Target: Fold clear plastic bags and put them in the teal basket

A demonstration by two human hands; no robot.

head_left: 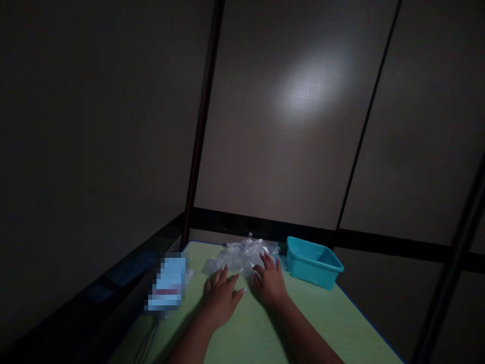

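The scene is dim. My left hand (220, 297) lies flat on the green table mat (322, 323), fingers stretched out, its fingertips at the near edge of a pile of clear plastic bags (242, 255). Beside it, my right hand (270, 283) also rests palm down with fingers spread, its fingertips on the plastic pile. Neither hand grips anything.
A teal plastic bin (312, 263) stands at the far right of the mat, close to the plastic pile. A light blue blurred packet (168, 283) lies at the mat's left edge. Panelled walls with dark poles close in the table behind and to the left.
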